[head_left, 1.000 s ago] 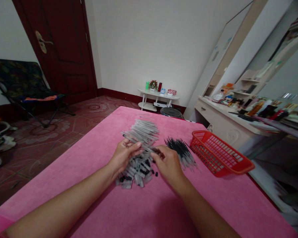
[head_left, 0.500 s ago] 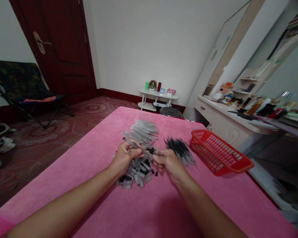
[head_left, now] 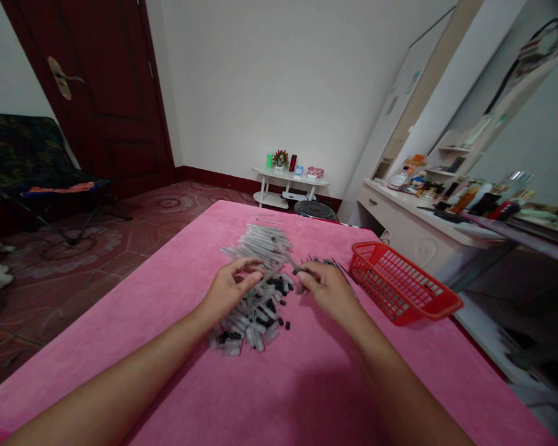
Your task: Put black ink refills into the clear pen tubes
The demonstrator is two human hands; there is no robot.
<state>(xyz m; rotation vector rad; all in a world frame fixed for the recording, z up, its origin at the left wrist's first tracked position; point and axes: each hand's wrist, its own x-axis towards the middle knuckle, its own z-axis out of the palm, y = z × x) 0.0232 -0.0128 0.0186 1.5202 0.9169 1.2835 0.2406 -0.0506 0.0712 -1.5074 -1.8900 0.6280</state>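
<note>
Fingers (head_left: pixel 307 277) of the right hand (head_left: pixel 324 290) pinch one thin, clear pen tube (head_left: pixel 289 259) above the grey pile of pen parts (head_left: pixel 251 319).
Left hand (head_left: pixel 230 290) curls over that pile on the pink bench (head_left: pixel 307 384); whether it grips, I cannot tell. Red basket (head_left: pixel 402 291) stands near; black refills (head_left: pixel 328 262) are mostly hidden behind the right hand.

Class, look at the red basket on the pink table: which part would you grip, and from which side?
Probably the near long rim of the red basket, coming from above on the side towards the right hand. It sits open side up, its flared lip gives fingers a ledge, and nothing blocks that side.
</note>
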